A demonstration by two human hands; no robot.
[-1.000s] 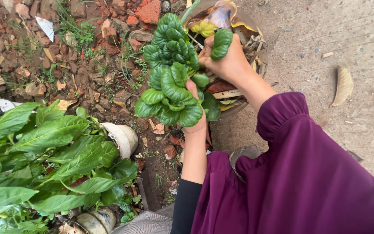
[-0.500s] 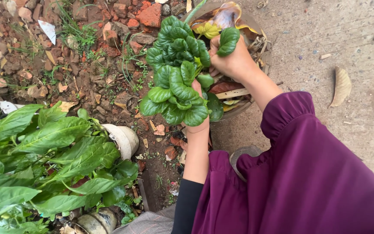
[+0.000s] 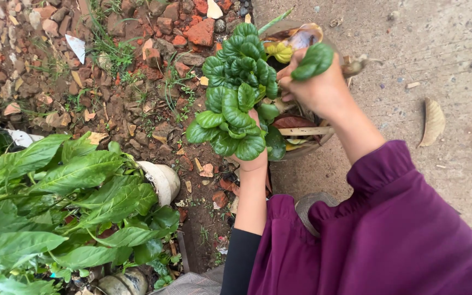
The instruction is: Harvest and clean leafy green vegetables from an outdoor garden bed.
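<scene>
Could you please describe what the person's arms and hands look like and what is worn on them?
Both hands are bare, without gloves. The right hand comes from a loose purple sleeve gathered at the cuff. The left hand has a bare forearm, with a tight black sleeve starting farther up.

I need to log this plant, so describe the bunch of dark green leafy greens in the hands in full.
The bunch of greens is a dense rosette of glossy, crinkled, spoon-shaped dark leaves. The left hand grips it from below, mostly hidden. The right hand touches its right side, pinching one separate leaf. It hangs above rubble soil and a basin.
</scene>
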